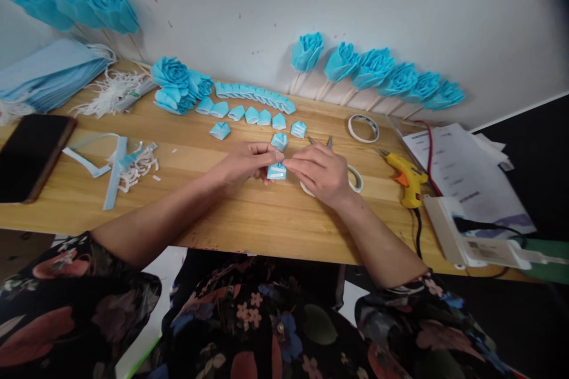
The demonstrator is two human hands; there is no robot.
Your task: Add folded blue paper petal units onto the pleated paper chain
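Near the table's front middle, my left hand (pixel 253 161) pinches a small folded light-blue petal (pixel 277 172) with white tape strips on its face. Closed at the petal's upper right edge are the fingertips of my right hand (pixel 322 173); what lies between them is partly hidden. Just beyond my fingers rests another taped blue petal (pixel 280 141). The grey tips of a tool (pixel 329 142), perhaps scissors, poke out behind my right hand. Beneath that hand a tape roll (pixel 355 179) is partly covered.
Rows of folded blue petals (pixel 253 93) lie behind my hands. Blue flowers on sticks (pixel 373 68) lean against the wall. A yellow glue gun (pixel 408 177), a power strip (pixel 448 231) and papers (pixel 471 172) sit right; tape scraps (pixel 140 169) and a phone (pixel 33 157) left.
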